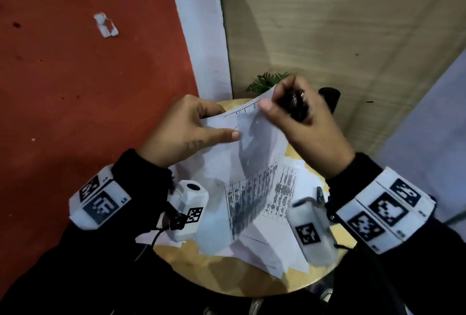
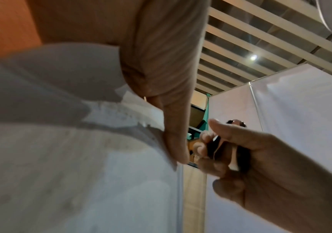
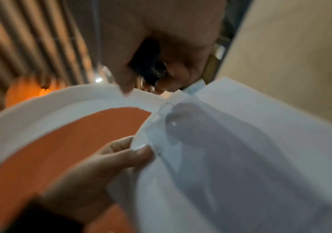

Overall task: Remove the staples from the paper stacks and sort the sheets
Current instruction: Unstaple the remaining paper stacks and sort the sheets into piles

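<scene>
My left hand (image 1: 191, 125) pinches the left edge of a lifted paper stack (image 1: 252, 153), thumb on top and fingers underneath. In the left wrist view the thumb (image 2: 173, 141) presses on the paper stack (image 2: 81, 173). My right hand (image 1: 302, 123) grips a black staple remover (image 1: 295, 105) at the stack's far top corner, with its thumb tip touching the top sheet. The right wrist view shows the staple remover (image 3: 149, 63) in curled fingers just above the paper corner (image 3: 193, 88). No staple can be made out. More printed sheets (image 1: 267, 246) lie loose on the table.
The papers rest on a small round wooden table (image 1: 214, 271). Red floor lies to the left with a torn paper scrap (image 1: 106, 24) on it. A white partition, a green plant (image 1: 267, 81) and a black object (image 1: 329, 97) stand behind the table.
</scene>
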`<state>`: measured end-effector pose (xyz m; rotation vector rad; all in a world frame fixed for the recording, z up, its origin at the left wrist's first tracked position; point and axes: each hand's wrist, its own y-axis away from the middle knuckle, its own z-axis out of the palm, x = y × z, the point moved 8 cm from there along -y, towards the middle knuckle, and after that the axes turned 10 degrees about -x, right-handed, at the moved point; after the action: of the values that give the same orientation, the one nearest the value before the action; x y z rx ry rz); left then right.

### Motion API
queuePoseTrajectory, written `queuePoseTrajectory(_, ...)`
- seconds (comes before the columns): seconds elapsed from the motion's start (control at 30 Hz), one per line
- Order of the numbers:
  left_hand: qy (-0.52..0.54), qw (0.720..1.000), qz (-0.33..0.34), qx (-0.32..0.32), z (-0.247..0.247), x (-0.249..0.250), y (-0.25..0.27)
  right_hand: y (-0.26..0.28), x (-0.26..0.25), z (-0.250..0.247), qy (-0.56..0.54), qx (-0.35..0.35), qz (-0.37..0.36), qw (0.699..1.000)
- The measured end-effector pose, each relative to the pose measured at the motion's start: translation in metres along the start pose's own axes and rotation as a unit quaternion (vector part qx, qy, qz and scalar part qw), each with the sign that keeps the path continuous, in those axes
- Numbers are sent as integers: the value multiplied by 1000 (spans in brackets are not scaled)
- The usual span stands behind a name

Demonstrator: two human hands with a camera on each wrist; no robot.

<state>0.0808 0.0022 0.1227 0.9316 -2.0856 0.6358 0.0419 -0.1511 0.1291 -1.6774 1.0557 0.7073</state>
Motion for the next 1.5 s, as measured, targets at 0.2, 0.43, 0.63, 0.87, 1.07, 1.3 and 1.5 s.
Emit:
queuePoseTrajectory(0.2, 50, 997, 6, -52, 10, 11, 4, 8, 10, 28, -45, -168, 17, 985)
queuePoseTrajectory(0.43, -27, 998, 21, -51, 11, 20, 5, 17, -7, 16, 95, -101, -118, 983)
queuePoseTrajectory(0.63, -8, 999, 0, -54, 16, 24, 5, 21, -12, 10, 117, -57, -170, 977)
queuePoseTrajectory(0.87, 2, 999, -11, -44, 17, 25, 4, 19, -13, 12, 75, -77, -175, 979)
queuePoseTrajectory(1.07, 24, 998, -3, -62, 20, 23, 2, 18, -12, 9, 79, -86, -170, 979)
queuePoseTrajectory(1.3, 44, 997, 4, -67, 19, 19, 1, 16, -15, 10, 78, -103, -182, 975)
queuePoseTrajectory(1.5, 65, 994, 10, -84, 22, 23, 3, 15, -20, 12, 77, -107, -191, 973)
